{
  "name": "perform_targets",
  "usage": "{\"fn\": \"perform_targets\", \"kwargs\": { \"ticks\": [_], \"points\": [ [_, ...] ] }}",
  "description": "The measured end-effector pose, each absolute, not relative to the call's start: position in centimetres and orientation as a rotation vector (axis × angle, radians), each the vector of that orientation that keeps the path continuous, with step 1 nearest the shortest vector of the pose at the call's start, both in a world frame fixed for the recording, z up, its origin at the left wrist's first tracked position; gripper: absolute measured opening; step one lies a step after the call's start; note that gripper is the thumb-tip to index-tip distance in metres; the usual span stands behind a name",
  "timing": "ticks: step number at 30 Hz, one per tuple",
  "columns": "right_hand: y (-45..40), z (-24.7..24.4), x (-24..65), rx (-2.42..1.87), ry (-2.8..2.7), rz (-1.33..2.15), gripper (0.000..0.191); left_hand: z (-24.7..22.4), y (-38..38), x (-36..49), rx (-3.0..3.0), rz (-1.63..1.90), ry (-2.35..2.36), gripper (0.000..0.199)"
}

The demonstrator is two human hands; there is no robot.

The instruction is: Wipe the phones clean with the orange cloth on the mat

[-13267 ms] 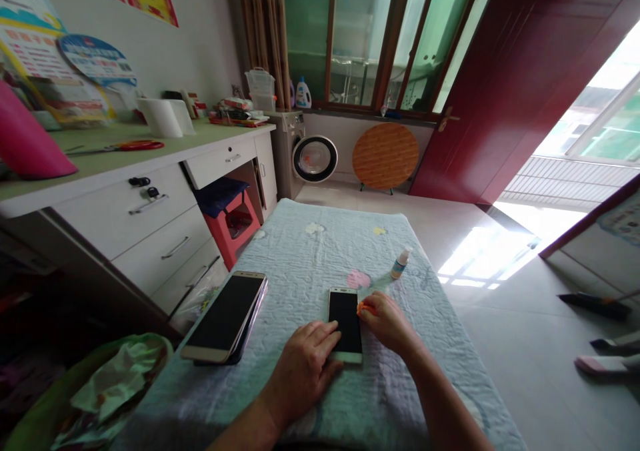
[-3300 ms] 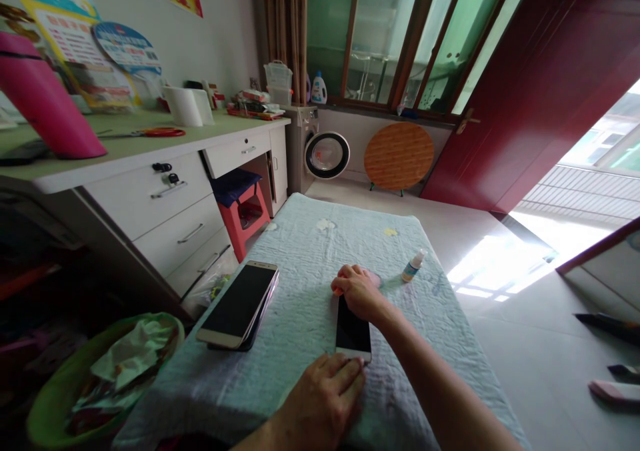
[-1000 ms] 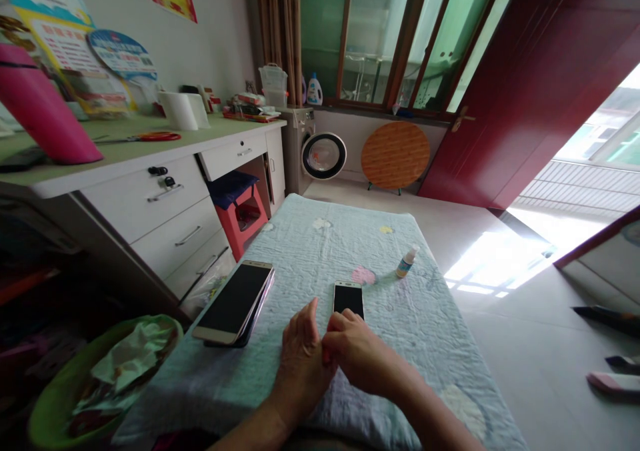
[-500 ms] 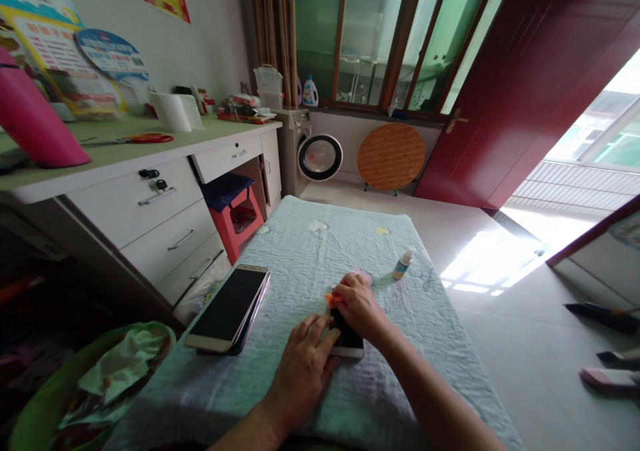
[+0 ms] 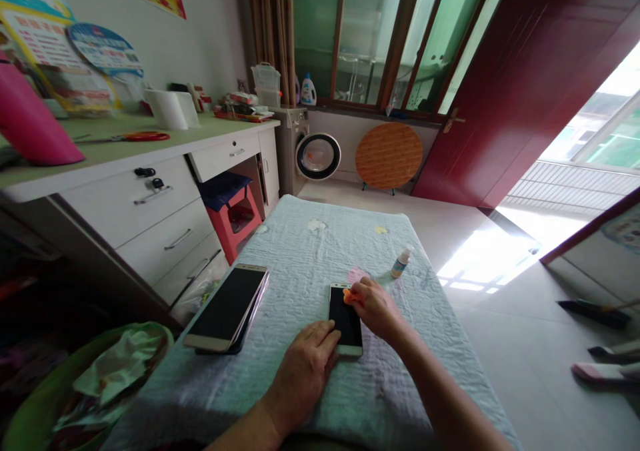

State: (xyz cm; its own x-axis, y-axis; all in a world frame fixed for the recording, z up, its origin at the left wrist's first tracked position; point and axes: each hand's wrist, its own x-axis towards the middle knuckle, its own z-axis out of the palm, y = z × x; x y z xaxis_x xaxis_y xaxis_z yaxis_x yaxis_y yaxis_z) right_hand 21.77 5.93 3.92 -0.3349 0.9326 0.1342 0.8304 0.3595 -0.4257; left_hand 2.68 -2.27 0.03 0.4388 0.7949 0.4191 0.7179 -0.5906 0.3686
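One piece of orange cloth is pinched in the right grip, the fingertips closed on it over the upper screen of the white-framed phone; much of the cloth is hidden by the fingers, so its full shape cannot be told. The phone is laid flat on the covered surface, and its lower left edge is overlapped by the fingers of the left grip, which is spread loosely rather than clamped, with the thumb hard to make out. To the left, well apart, a larger gold-edged phone is stacked on at least one darker device, mostly covered, so the count cannot be given. Beyond the right grip, the small spray bottle is stood upright, its label too small to be read. The green bin and the pink bottle are both cut off by the frame.
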Motion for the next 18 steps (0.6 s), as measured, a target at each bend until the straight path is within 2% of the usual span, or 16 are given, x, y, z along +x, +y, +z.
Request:
{"fn": "perform_targets", "kwargs": {
  "ticks": [9, 13, 15, 18],
  "points": [
    [-1.2, 4.6, 21.7, -1.483, -2.211, 0.701, 0.014, -0.1, -1.8, 2.4, 2.587, 0.774, 1.292, 0.027],
    [-1.9, 5.5, 22.3, -1.411, -2.223, 0.861, 0.012, 0.3, -1.3, 1.9, 2.586, 0.741, 1.230, 0.027],
    [-0.6, 5.7, 22.8, -1.424, -2.189, 0.845, 0.010, 0.5, -1.1, 1.7, 2.573, 0.733, 1.191, 0.028],
    [2.9, 5.0, 23.3, -1.570, -2.032, 0.606, 0.014, 0.8, -0.9, 1.4, 2.547, 0.741, 1.159, 0.029]
  ]
}}
